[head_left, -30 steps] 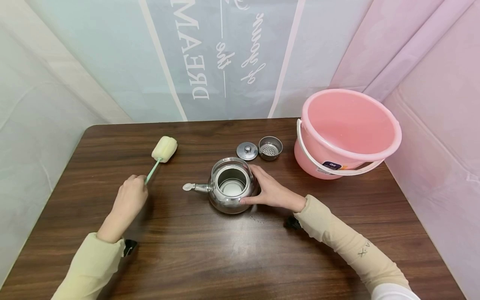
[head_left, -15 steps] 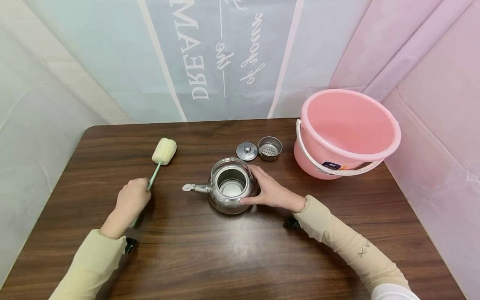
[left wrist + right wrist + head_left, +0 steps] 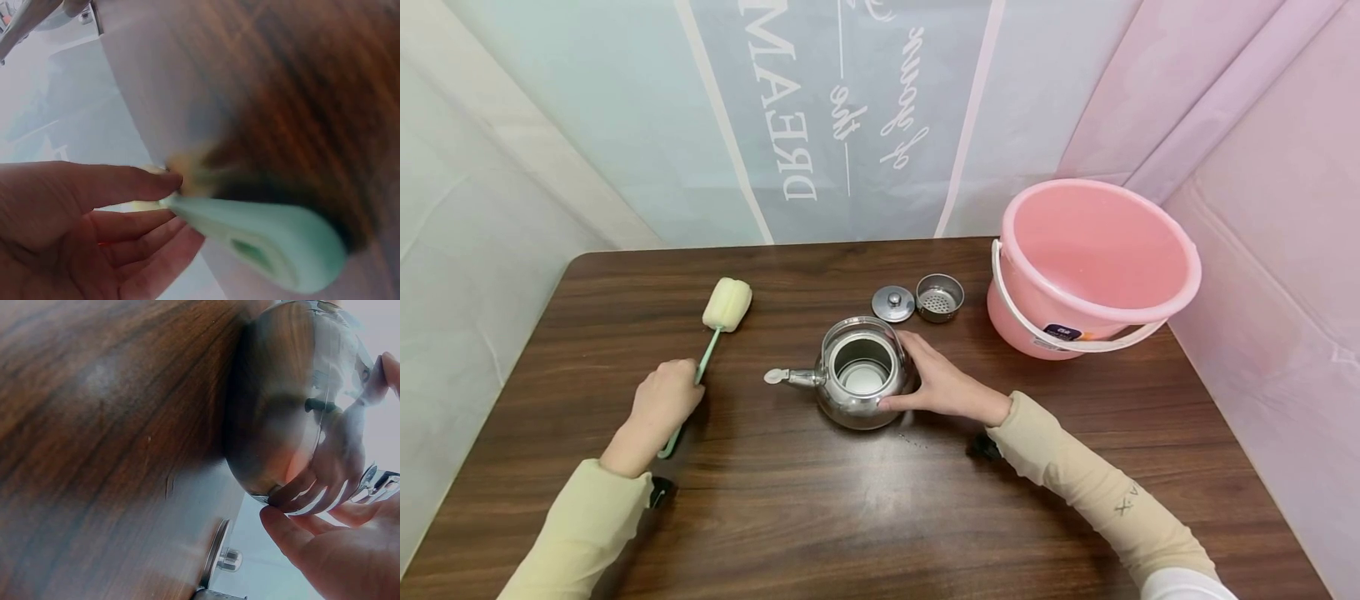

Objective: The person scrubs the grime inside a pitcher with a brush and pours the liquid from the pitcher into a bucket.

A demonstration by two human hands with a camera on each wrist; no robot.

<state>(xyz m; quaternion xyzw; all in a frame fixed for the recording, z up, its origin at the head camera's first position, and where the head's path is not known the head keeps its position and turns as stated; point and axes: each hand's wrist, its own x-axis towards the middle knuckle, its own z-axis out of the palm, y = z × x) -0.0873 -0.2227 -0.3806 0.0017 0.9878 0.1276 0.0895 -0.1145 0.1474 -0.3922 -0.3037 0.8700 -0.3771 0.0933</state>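
My left hand (image 3: pixel 664 400) holds the green handle of a sponge brush (image 3: pixel 727 304) on the left side of the table. Its pale yellow sponge head points to the back, and the handle's looped end shows below the hand. Up close in the left wrist view, thumb and fingers pinch the green handle (image 3: pixel 262 237). A shiny steel teapot (image 3: pixel 859 414) stands upright and lidless mid-table, spout to the left. Around its right side curls my right hand (image 3: pixel 943 383), thumb in front and fingers behind. The right wrist view shows the fingertips against the teapot's polished wall (image 3: pixel 275 394).
Behind the teapot lie its round lid (image 3: pixel 893 303) and a perforated steel strainer (image 3: pixel 940 298), side by side. A large pink bucket (image 3: pixel 1037 325) with a white handle stands at the back right. Printed cloth hangs behind the wooden table (image 3: pixel 880 533).
My left hand has shifted slightly, and the brush handle's lower end has come into view below it. The sponge head has moved a little toward me. My right hand and the teapot stay put.
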